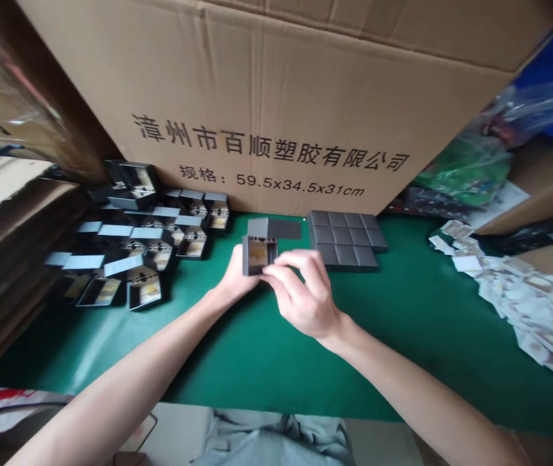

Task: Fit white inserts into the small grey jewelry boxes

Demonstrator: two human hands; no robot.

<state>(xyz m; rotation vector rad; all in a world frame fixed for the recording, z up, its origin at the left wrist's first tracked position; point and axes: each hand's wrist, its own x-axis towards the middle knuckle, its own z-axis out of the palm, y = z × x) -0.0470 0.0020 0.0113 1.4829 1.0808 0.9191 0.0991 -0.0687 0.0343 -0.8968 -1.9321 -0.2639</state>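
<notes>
A small dark grey hinged box (259, 246) with its lid open is held above the green table (403, 310). My left hand (234, 279) grips it from behind and below. My right hand (300, 294) is closed, its fingertips pinching at the box's front lower edge; anything between them is too small to see. Inside the box shows a pale yellowish insert.
Several open grey boxes (140, 249) lie heaped at the left. A flat block of closed grey boxes (347, 239) sits behind my hands. Small white packets (519, 298) are strewn at the right. A big printed cardboard carton (276, 103) stands at the back.
</notes>
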